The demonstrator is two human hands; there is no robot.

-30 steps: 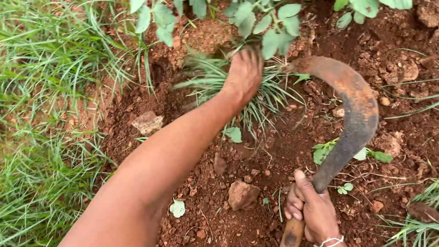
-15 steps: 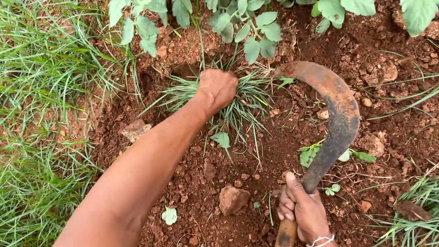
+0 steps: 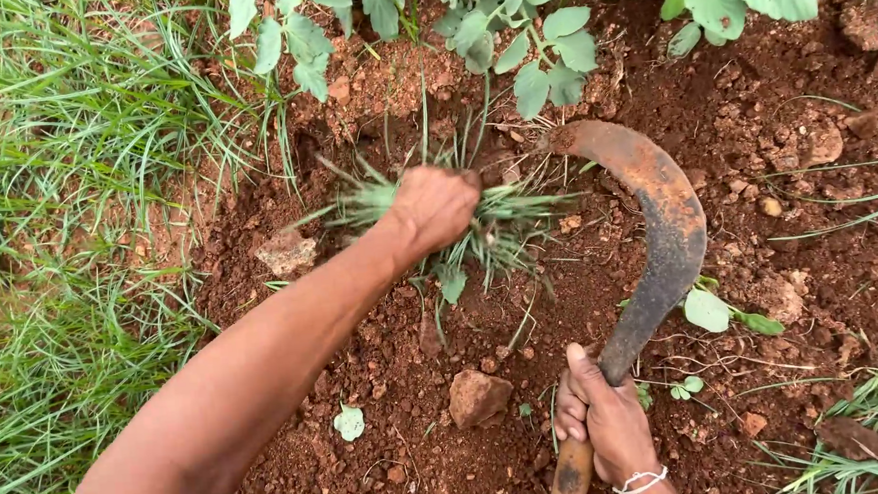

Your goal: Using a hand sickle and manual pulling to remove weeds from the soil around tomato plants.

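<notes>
While your left hand [image 3: 437,205] stays fisted round grass tuft [image 3: 503,219], tuft now sits lifted, pulled toward you from leafy plant [image 3: 539,56]; roots seemingly loosening. Right hand [image 3: 608,424] grip closed on sickle [image 3: 659,235], tip at tuft base.

Left hand [image 3: 437,205] gripping grass tuft [image 3: 503,224]; right hand [image 3: 608,424] on sickle [image 3: 663,230]
</notes>
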